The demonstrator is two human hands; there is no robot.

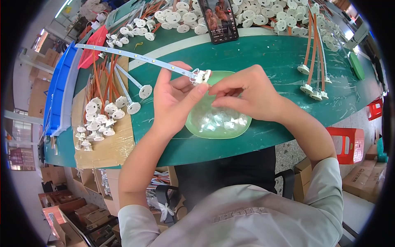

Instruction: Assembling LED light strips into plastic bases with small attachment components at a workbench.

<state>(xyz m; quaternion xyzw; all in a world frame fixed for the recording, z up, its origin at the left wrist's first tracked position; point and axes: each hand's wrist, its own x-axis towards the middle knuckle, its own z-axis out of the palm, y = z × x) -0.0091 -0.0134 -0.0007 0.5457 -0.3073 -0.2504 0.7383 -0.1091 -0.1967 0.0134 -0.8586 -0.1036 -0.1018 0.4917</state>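
Observation:
My left hand [175, 99] is closed on an LED strip [142, 58] at the end that carries a white plastic cap [201, 77] with thin wires. The strip's long pale bar points away to the far left. Close against the cap, the fingertips of my right hand [251, 92] are pinched together; whatever they hold, if anything, is hidden. Below both hands sits a light green bowl [196, 131], partly covered by them. Small clear and white pieces [224, 122] lie inside it.
On cardboard [117, 148] at left lie several capped strips [96, 115], beside a blue bin [59, 94] and a red basket [95, 46]. A phone [219, 20] stands at the back before a heap of capped strips [181, 16]. More strips [314, 53] lie at right, near a green lid [356, 66].

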